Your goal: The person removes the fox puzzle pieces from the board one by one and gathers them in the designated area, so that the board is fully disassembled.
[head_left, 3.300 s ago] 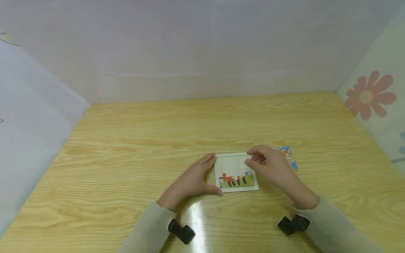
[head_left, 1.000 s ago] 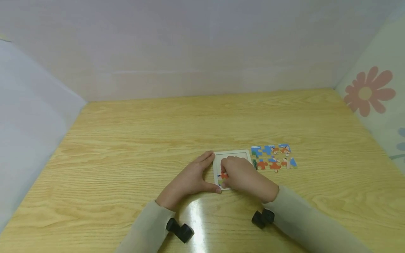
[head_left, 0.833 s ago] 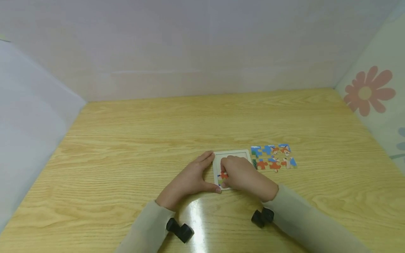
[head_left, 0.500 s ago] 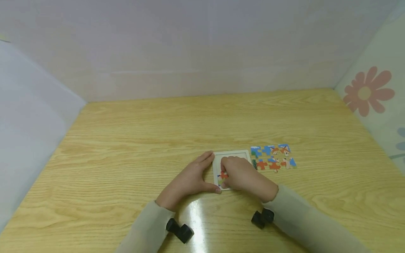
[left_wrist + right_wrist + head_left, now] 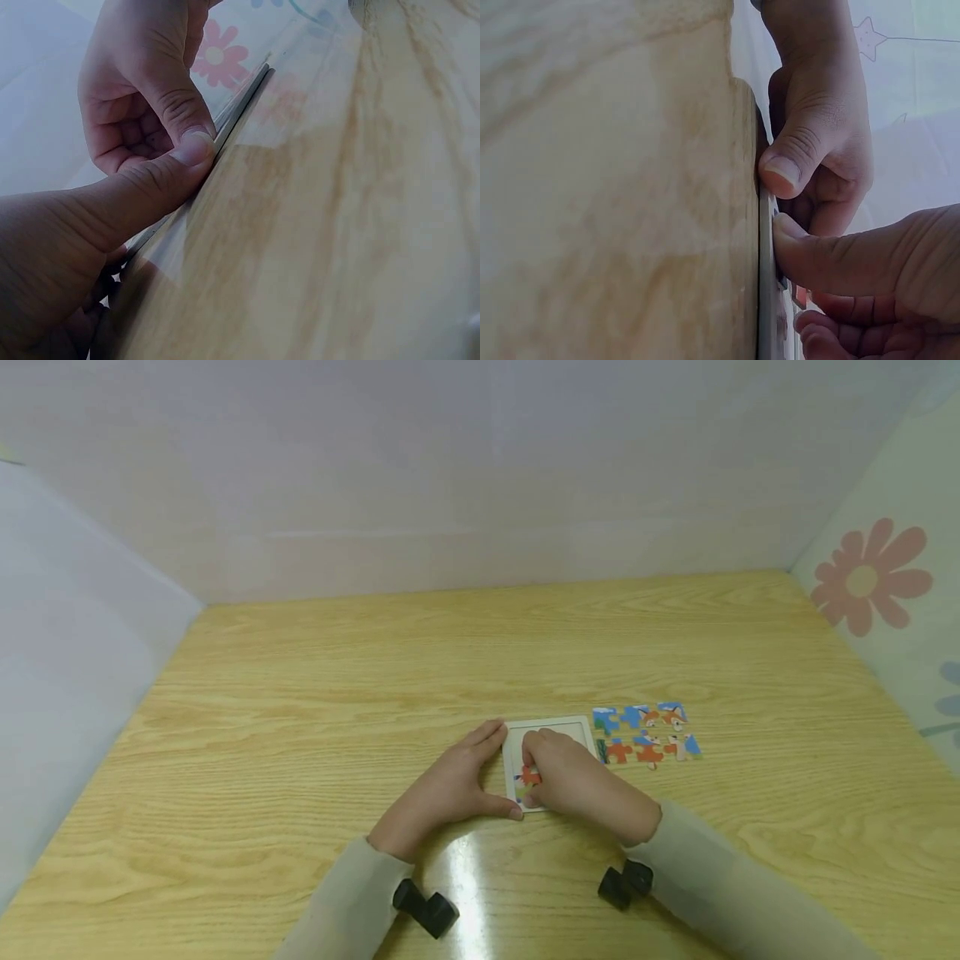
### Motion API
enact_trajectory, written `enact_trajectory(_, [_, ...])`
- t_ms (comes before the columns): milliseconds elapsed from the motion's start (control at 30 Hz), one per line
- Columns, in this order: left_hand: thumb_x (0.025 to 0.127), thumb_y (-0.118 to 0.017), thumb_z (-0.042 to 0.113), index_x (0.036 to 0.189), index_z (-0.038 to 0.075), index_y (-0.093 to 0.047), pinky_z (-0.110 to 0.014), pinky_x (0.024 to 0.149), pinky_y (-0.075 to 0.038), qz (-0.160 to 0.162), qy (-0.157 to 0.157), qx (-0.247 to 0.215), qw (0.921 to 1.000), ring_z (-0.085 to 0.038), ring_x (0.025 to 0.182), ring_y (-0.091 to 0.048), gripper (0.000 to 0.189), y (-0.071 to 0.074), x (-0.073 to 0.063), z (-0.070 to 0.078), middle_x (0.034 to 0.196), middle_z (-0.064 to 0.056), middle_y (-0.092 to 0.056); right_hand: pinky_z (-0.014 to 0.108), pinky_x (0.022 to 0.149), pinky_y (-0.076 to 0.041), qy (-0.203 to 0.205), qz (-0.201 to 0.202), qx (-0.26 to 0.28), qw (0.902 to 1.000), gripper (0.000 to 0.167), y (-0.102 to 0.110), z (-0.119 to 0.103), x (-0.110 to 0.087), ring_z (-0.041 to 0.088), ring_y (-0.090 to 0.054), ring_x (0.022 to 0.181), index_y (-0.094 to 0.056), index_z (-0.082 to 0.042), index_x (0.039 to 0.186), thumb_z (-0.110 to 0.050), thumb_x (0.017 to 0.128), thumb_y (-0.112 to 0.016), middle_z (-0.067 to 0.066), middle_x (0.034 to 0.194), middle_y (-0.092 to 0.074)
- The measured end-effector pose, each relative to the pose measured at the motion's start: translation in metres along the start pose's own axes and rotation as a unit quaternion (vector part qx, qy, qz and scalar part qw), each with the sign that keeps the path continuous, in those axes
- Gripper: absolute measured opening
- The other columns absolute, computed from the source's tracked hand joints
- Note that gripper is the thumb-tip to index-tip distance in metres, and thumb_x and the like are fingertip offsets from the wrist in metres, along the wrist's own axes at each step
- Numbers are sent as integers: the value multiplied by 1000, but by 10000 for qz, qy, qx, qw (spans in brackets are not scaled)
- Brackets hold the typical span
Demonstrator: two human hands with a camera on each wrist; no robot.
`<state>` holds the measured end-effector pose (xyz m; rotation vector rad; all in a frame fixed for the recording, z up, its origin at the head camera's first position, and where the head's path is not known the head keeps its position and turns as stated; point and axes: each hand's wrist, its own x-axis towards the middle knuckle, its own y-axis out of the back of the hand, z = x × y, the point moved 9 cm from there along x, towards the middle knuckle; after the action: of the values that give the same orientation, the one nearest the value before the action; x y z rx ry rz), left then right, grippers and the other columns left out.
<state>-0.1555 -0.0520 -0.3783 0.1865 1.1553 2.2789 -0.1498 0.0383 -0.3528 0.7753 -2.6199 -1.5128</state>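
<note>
A small light wooden puzzle tray lies on the table in the head view. My left hand holds its left side, fingertips at the upper corner and thumb at the lower one. In the left wrist view the thumb lies along the tray's edge. Over the tray's lower part, my right hand bends down with curled fingers, index finger and thumb pinching at a red-and-green puzzle piece near the left rim. The right hand hides most of the pieces inside the tray; its upper part shows bare wood.
Several loose puzzle pieces with fox, blue and red parts lie in two rows right of the tray. The wood-grain table is bordered by a pale back wall and a right wall with a pink flower.
Since the oldest frame my right hand has moved left and down, from the tray's upper right to its lower left, uncovering the loose pieces. Over the last second both hands stay nearly still.
</note>
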Motion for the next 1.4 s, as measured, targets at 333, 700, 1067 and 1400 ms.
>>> enact_trajectory(333, [64, -82, 45, 146, 6, -28, -40, 111, -25, 6, 38, -34, 10000, -20, 140, -19, 105, 2, 0, 0, 154, -4, -21, 25, 53, -35, -59, 80, 672, 9977, 39, -1, 8, 1, 15, -43, 61, -47, -10, 81, -9, 66, -82, 1, 65, -47])
enact_trajectory(700, [66, -81, 45, 145, 4, -28, -41, 111, -26, -8, -36, -4, 10000, -22, 140, -19, 104, 2, 1, 1, 154, -5, -21, 21, 51, -36, 508, 371, 1255, 9901, 34, -1, 12, -9, 8, -43, 55, -44, -12, 81, -7, 73, -77, -3, 64, -47])
enact_trajectory(1067, [65, -81, 46, 145, 4, -28, -39, 111, -26, 10, -99, 101, 9999, -21, 140, -19, 105, 1, 0, 1, 154, -5, -20, 21, 56, -43, 576, 665, 1811, 9795, 15, 3, 18, -13, 8, -49, 62, -57, -12, 81, -12, 79, -72, -5, 70, -56])
enact_trajectory(1400, [63, -82, 46, 145, 4, -29, -39, 112, -24, 39, -28, 102, 9999, -21, 140, -19, 106, 0, -1, 0, 153, -5, -21, 22, 55, -41, -93, 671, 2603, 9631, 11, 4, 40, -16, 11, -51, 63, -62, -9, 80, -18, 83, -69, -2, 69, -58])
